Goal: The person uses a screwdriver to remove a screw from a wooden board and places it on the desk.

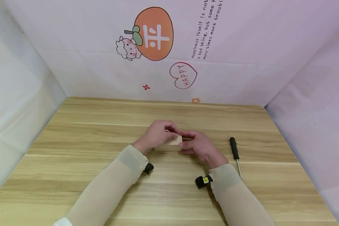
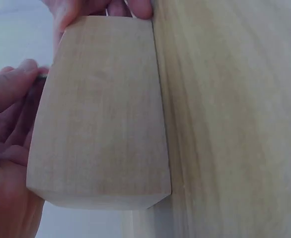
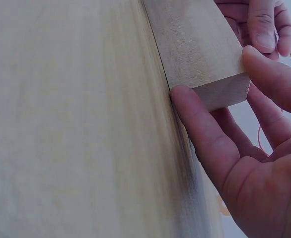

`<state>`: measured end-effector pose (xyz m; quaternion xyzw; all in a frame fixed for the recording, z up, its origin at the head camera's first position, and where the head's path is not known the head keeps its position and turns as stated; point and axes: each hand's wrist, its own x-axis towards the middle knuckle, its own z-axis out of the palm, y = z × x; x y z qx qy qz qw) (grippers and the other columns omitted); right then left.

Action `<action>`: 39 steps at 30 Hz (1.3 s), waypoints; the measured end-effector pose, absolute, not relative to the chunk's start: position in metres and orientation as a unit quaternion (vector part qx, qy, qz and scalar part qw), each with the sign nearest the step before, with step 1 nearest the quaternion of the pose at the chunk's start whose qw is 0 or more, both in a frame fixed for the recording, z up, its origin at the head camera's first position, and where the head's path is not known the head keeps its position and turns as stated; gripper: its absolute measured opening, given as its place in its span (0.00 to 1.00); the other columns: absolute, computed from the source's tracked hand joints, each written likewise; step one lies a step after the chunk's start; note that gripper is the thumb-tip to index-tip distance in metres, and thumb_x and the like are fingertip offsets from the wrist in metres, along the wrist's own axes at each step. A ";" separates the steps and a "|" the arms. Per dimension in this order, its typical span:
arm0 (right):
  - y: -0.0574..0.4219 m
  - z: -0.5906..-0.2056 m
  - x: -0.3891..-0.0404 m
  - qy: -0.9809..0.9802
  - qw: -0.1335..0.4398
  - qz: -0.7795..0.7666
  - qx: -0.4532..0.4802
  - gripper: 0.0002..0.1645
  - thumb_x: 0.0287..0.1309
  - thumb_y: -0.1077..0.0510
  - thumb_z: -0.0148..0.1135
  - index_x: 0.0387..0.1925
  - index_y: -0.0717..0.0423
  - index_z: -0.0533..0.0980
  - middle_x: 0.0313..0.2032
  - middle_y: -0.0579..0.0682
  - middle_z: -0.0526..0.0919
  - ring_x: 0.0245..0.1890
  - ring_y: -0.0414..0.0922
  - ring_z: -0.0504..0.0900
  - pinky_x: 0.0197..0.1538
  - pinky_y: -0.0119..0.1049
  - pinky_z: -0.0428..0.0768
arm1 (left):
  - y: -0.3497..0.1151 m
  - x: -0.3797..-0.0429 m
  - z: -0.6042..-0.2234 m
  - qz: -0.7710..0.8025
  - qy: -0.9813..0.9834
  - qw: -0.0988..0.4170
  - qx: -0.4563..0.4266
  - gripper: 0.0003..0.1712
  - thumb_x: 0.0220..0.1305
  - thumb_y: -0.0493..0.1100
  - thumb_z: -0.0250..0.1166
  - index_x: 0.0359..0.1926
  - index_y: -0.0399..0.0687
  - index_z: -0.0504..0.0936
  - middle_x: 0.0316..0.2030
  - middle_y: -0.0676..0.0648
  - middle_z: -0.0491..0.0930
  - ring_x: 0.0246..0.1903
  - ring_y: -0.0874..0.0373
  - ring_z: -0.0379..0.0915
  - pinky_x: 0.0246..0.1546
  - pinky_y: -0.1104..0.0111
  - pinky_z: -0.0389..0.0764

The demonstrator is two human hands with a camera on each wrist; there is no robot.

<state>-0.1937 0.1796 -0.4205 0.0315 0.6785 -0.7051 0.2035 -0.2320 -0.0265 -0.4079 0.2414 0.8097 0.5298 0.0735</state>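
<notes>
A pale wooden block (image 1: 167, 147) lies on the table between both hands, its long plain side facing the left wrist camera. My right hand (image 1: 201, 147) grips the block's right end, thumb and fingers set on its edges in the right wrist view. Over the top of the block, my left hand (image 1: 160, 133) has thumb and forefinger brought together. At those fingertips a small dark piece (image 2: 44, 75) shows in the left wrist view; most of it is hidden, and I cannot tell its kind.
A screwdriver (image 1: 234, 152) with a black handle lies right of the right hand, its shaft pointing toward the near side. The wood-grain table (image 1: 101, 131) meets a printed white cloth (image 1: 96, 69) at the back; plain cloth hangs at both sides.
</notes>
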 end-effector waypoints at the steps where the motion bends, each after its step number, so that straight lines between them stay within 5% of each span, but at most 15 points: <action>1: 0.179 -0.420 -0.194 0.677 0.204 -0.706 0.032 0.32 0.57 0.74 0.66 0.64 0.61 0.75 0.63 0.56 0.73 0.56 0.53 0.76 0.50 0.50 0.82 | -0.026 -0.232 -0.408 0.530 0.811 0.069 0.237 0.04 0.60 0.38 0.73 0.36 0.53 0.89 0.34 0.58 0.84 0.38 0.60 0.78 0.44 0.62 0.79; 7: 0.178 -0.420 -0.195 0.676 0.207 -0.707 0.030 0.31 0.57 0.74 0.67 0.63 0.60 0.76 0.62 0.57 0.74 0.55 0.51 0.77 0.50 0.51 0.82 | -0.024 -0.233 -0.408 0.556 0.809 0.050 0.185 0.04 0.61 0.39 0.73 0.32 0.53 0.87 0.32 0.54 0.83 0.35 0.57 0.78 0.38 0.62 0.80; 13: 0.176 -0.419 -0.196 0.679 0.206 -0.704 0.041 0.31 0.57 0.75 0.67 0.62 0.60 0.77 0.61 0.58 0.74 0.51 0.52 0.79 0.49 0.50 0.82 | -0.031 -0.238 -0.399 0.664 0.734 0.114 0.083 0.04 0.60 0.31 0.72 0.35 0.39 0.85 0.35 0.42 0.82 0.34 0.50 0.81 0.36 0.62 0.85; 25: 0.178 -0.422 -0.195 0.679 0.203 -0.705 0.044 0.31 0.56 0.76 0.66 0.63 0.61 0.76 0.64 0.58 0.71 0.50 0.53 0.79 0.48 0.50 0.83 | -0.100 -0.250 -0.390 0.741 0.646 0.173 -0.064 0.19 0.65 0.26 0.65 0.56 0.23 0.76 0.49 0.30 0.77 0.46 0.40 0.80 0.50 0.53 0.81; 39: 0.177 -0.424 -0.196 0.681 0.204 -0.702 0.043 0.32 0.57 0.76 0.65 0.64 0.61 0.75 0.66 0.57 0.69 0.55 0.54 0.74 0.49 0.49 0.82 | -0.182 -0.231 -0.411 0.657 0.726 0.179 -0.102 0.12 0.68 0.31 0.64 0.50 0.31 0.75 0.43 0.39 0.76 0.39 0.50 0.78 0.44 0.61 0.84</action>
